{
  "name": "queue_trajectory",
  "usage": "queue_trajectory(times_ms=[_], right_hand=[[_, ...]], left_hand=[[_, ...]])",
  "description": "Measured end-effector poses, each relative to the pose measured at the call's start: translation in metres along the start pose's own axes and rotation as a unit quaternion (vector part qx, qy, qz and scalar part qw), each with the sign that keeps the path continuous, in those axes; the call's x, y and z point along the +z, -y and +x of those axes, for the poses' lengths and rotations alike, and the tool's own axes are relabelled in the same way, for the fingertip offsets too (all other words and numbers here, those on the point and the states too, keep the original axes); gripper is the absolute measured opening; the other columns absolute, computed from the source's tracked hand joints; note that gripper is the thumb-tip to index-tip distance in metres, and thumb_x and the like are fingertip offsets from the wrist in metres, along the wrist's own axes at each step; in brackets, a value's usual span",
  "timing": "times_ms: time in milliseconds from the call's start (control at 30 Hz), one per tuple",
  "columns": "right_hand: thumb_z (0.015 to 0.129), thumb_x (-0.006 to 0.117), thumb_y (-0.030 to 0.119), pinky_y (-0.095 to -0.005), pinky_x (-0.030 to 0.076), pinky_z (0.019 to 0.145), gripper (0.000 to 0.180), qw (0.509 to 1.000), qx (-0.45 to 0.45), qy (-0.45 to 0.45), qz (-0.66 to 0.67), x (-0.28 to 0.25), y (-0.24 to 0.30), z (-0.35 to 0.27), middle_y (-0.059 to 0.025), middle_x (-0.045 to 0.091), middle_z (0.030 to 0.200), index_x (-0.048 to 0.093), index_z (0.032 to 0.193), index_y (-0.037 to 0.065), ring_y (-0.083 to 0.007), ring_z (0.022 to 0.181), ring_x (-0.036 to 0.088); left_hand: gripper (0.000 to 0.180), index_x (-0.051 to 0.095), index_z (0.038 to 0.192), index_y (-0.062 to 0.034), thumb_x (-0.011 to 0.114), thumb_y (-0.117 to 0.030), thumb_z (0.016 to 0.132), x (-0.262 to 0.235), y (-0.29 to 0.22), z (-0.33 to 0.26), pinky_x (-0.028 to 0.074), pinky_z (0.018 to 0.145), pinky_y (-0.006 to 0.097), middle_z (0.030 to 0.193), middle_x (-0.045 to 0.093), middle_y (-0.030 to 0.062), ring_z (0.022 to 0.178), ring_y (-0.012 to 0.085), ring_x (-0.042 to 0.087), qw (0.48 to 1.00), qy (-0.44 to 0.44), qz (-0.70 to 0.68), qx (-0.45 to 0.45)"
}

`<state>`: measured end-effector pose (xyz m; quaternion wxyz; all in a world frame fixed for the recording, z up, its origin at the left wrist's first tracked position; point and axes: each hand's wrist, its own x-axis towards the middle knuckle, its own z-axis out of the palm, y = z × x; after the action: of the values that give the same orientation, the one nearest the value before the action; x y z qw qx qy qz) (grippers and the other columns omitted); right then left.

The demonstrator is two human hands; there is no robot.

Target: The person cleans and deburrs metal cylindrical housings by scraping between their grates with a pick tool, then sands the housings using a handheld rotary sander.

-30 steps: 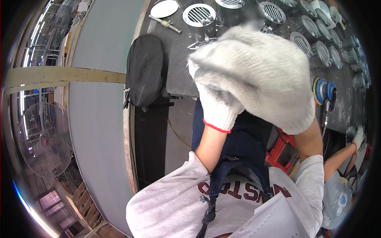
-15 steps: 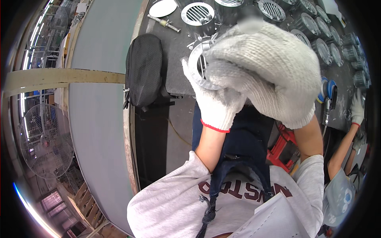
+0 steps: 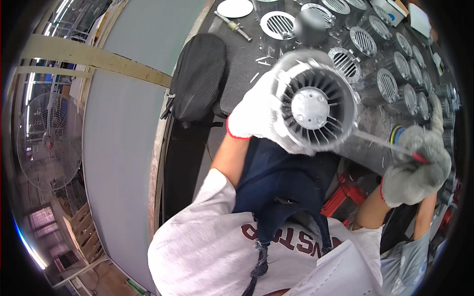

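Left hand (image 3: 254,111) grips finned housing (image 3: 310,108); grilled cylinders (image 3: 363,41) crowd beyond.

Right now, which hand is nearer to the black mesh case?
Left. The left hand is to the right of the black mesh case, holding a finned metal cylinder; the right hand is farther right, beyond the cylinder.

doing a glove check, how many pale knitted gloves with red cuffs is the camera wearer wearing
2: one on the left hand, gripping the silver finned metal cylinder; one on the right hand, holding a thin, blurred rod.
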<state>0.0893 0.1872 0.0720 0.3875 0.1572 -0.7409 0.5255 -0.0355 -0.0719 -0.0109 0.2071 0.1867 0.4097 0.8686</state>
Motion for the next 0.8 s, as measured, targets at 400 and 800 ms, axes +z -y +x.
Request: queue_trajectory(times_ms=[400,800], right_hand=[[0.081,0.073,0.011,-0.0438,0.058,0.065,0.032,0.955,-0.165,0.241,0.051,0.029,0.013,0.023,-0.0286,0.071,0.086,0.065,0.101,-0.012,-0.0371,0.075,0.073],[0.066,0.08,0.005,-0.0357,0.059,0.072,0.03,0.961,-0.101,0.234,-0.107,0.071,0.024,0.027,-0.0104,0.077,0.088,0.077,0.096,-0.001,-0.0273,0.079,0.075]], left_hand=[[0.101,0.058,0.14,-0.0057,0.096,-0.042,0.053,-0.007,-0.046,0.032,0.051,0.107,0.042,0.136,0.063,0.0149,0.124,0.0305,0.064,0.838,0.276,0.419,0.215],[0.106,0.055,0.141,-0.0047,0.096,-0.045,0.052,-0.007,-0.051,0.03,0.054,0.103,0.041,0.133,0.065,0.0156,0.119,0.0285,0.067,0.857,0.291,0.398,0.151]])
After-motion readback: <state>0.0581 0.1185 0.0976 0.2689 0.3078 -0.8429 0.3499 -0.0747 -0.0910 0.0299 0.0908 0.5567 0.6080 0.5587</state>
